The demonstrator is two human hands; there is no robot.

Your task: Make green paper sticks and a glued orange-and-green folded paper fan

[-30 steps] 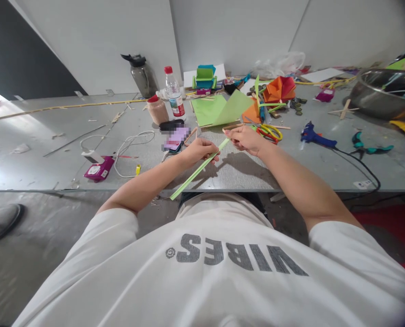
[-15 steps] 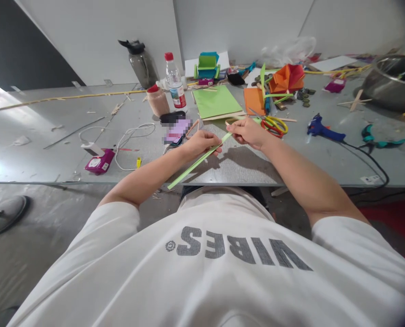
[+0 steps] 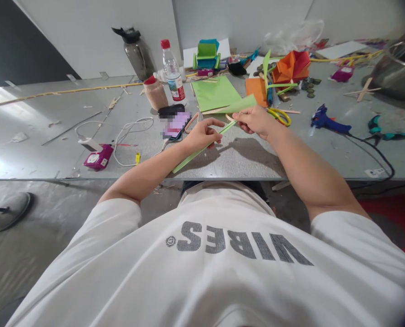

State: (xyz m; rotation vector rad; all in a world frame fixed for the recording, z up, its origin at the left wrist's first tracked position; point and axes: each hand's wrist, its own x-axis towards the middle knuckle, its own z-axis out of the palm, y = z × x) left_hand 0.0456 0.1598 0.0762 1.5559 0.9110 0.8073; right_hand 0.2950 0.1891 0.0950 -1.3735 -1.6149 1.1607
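Above the near edge of the grey table (image 3: 52, 154), both hands are holding a long green paper strip (image 3: 197, 155) that is slanting from the upper right down toward the person's lap. Left hand (image 3: 202, 135) is pinching the strip near its middle, thumb on top, index finger stretched out. Right hand (image 3: 255, 121) is closing its fingers around the strip's upper end, where a wider green flap is sticking up. Just beyond the right hand, yellow-handled scissors (image 3: 281, 116) are lying beside a green paper sheet (image 3: 214, 92) and an orange folded paper shape (image 3: 291, 66). Farther right, a blue glue gun (image 3: 325, 121) is resting on the table.
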